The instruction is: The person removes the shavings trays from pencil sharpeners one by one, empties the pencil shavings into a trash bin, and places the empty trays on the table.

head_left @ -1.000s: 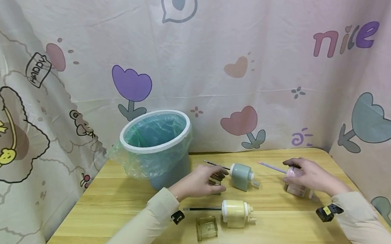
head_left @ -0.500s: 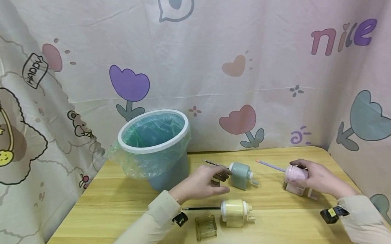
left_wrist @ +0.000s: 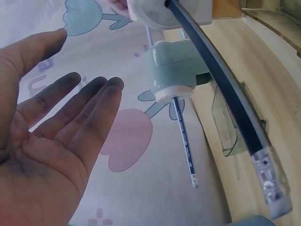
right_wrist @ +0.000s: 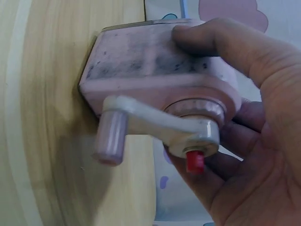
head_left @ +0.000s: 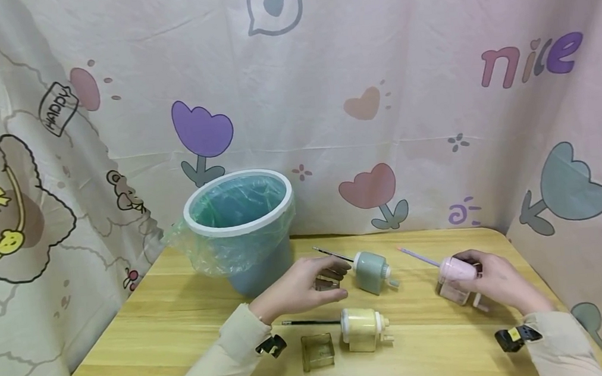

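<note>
My right hand grips a pink crank pencil sharpener, thumb on its side and fingers round the far side. A purple pencil sticks out of its front. In the right wrist view, the sharpener's crank faces the camera. My left hand hovers with loosely bent fingers beside a grey-green sharpener, which has a dark patterned pencil in it. Under those fingers shows part of a clear shavings box. Nearer stands a yellow sharpener with a black pencil in it.
A blue bin with a green plastic liner stands at the back left of the wooden table. Another see-through shavings box lies left of the yellow sharpener. A printed curtain hangs behind.
My right hand has shifted slightly right and down on the pink sharpener, so more of its body shows. The left hand has barely moved, and the other sharpeners stay in place.
</note>
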{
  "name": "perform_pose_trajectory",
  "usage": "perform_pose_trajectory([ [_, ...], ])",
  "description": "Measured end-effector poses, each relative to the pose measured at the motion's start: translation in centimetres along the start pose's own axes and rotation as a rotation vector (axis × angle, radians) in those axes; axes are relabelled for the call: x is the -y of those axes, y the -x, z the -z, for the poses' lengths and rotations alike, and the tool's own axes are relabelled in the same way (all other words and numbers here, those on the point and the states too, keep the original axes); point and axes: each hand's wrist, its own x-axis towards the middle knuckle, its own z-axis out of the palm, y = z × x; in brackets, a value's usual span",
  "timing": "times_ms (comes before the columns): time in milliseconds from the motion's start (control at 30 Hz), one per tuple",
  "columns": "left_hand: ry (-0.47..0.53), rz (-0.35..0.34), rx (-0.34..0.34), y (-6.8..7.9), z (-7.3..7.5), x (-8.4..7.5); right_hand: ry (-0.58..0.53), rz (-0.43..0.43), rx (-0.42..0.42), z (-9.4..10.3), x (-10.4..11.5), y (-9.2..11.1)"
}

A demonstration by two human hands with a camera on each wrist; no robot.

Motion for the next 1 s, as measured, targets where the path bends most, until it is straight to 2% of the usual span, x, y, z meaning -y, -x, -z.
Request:
perform_pose_trajectory([
  [200, 0.034, -0.006, -0.039, 0.7, 0.3, 0.0, -0.011, 0.001, -0.033, 0.0, 0.1, 0.2],
  [400, 0.058, -0.001, -0.087, 1.8, 0.4, -0.1, -0.022, 0.02, -0.046, 0.0, 1.3, 0.2],
  [700, 0.079, -0.049, -0.119, 2.8, 0.0, -0.5, -0.072, 0.061, -0.076, 0.8, 4.9, 0.7],
  [1000, 0.126, -0.04, -0.13, 3.0, -0.5, -1.1, -0.134, 0.143, -0.11, 1.2, 8.4, 1.8],
])
